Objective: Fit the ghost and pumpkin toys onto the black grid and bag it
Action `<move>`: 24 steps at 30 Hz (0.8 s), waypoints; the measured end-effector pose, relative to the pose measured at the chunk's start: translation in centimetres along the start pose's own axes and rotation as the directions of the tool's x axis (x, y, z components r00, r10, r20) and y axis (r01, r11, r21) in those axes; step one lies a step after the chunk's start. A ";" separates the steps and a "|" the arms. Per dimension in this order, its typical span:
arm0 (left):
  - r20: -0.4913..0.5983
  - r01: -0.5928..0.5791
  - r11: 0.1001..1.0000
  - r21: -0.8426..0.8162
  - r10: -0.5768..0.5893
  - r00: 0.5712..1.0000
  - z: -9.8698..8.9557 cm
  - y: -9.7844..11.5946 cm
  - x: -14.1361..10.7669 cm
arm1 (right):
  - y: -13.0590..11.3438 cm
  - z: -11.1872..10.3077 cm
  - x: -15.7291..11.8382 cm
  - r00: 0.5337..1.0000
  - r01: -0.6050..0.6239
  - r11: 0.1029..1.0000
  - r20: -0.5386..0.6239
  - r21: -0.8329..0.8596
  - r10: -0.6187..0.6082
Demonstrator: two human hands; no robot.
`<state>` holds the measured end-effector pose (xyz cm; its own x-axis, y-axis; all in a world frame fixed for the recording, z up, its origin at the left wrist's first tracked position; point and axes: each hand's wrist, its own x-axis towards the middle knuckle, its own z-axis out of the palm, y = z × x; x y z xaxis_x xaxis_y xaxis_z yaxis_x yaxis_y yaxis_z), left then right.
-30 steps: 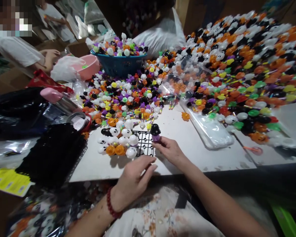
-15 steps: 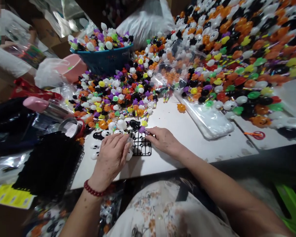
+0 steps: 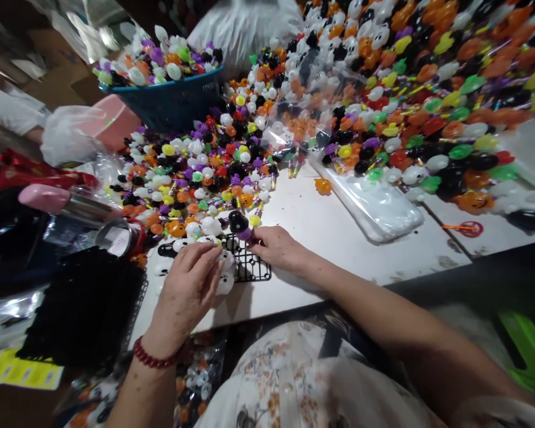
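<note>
Head view, black toy (image 3: 238, 222) now upright, left hand (image 3: 188, 289) unmoved

Her left hand (image 3: 188, 285) lies palm-down with fingers curled forward, while the right hand (image 3: 279, 248) reaches leftward, fingertips pinched, both forearms extended.

Left hand (image 3: 185, 291) covers most toy heads on the black grid tray (image 3: 252, 268); count under it indeterminate. Right of tray, heap of toys (image 3: 428, 89) blurred, cut by frame edge.
</note>
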<state>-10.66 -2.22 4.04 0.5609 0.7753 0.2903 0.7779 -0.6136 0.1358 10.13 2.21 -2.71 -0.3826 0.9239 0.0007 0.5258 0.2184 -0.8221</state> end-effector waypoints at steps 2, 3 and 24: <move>0.007 0.004 1.000 0.000 -0.004 1.000 -0.1 0.0 0.0 | 0.1 -0.7 -0.1 0.997 0.081 0.986 0.009 -0.148 -0.081; 0.007 0.010 1.000 -0.001 -0.010 1.000 -0.1 0.0 0.0 | 0.2 -1.2 -0.3 0.992 0.120 0.967 0.003 -0.226 -0.122; 0.051 0.068 0.994 -0.084 -0.064 0.997 -0.2 -0.2 0.0 | -3.8 0.0 4.3 0.980 0.176 0.983 0.085 0.044 -0.179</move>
<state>-10.93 -2.13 4.19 0.5236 0.8198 0.2321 0.7878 -0.5695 0.2345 6.50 5.33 0.45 -0.5336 0.8398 0.1001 0.4166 0.3640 -0.8331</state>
